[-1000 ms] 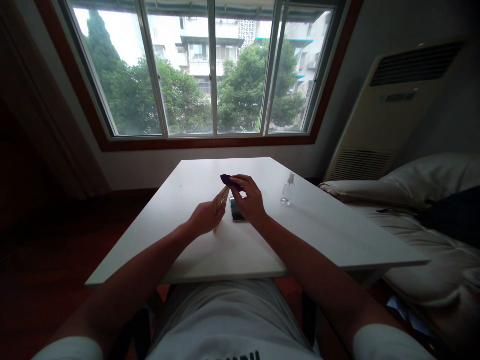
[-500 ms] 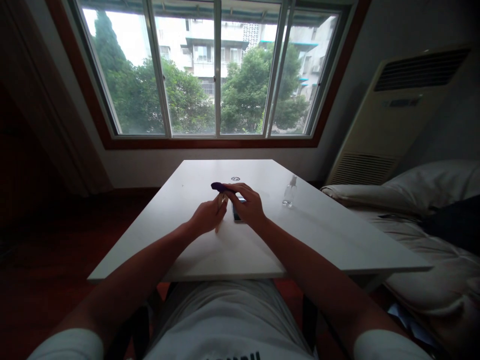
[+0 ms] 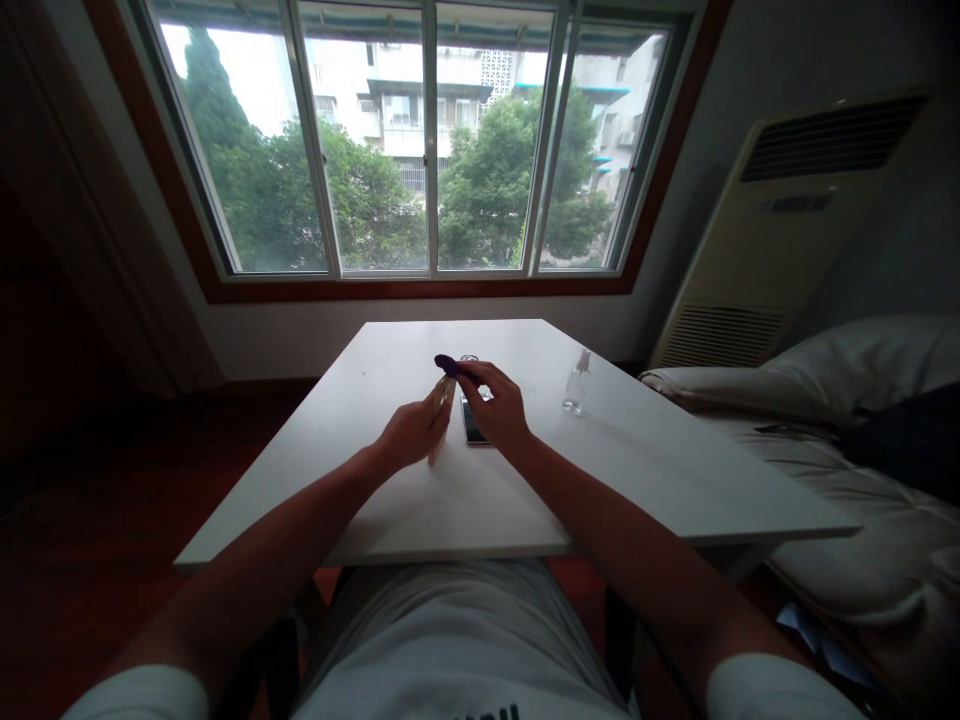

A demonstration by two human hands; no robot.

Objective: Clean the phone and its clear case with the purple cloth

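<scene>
My left hand is closed around a thin, flat, pale object, held upright and seen nearly edge-on, so its kind is unclear. My right hand pinches a dark purple cloth at the top edge of that object. The cloth's end sticks out to the left, past the fingertips. Under the right hand, partly covered by it, a phone with a dark screen lies on the white table. To the right stands a clear spray bottle with liquid at its bottom.
A small dark-patterned item lies at the table's far side, partly behind the cloth. Beyond is a window. A pale padded sofa and a tall air conditioner stand on the right.
My right hand has shifted the purple cloth slightly up and to the right along the object's top. My left hand keeps its hold almost unmoved.
</scene>
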